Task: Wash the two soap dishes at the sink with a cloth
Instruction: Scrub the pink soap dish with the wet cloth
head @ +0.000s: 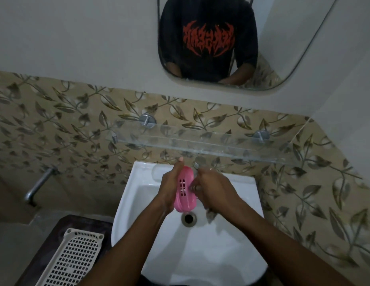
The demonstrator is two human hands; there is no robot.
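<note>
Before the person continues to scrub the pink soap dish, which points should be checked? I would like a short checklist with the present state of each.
1. Pink soap dish held firmly by left hand: ok.
2. Dish over the sink: ok.
3. Cloth in right hand: cannot tell, blurred.
4. Drain unblocked: ok.
5. Water running from tap: cannot tell.
6. Second soap dish in sight: not ok.

Both hands crowd rear half of white basin (231, 240), over drain (188, 218); front half of bowl open. Glass shelf (211, 145) overhangs tap (197, 164) close above, limiting headroom. Wall spout (38, 185) juts at left; perforated plastic tray (73, 259) occupies dark counter (87, 221) beside basin.
</note>
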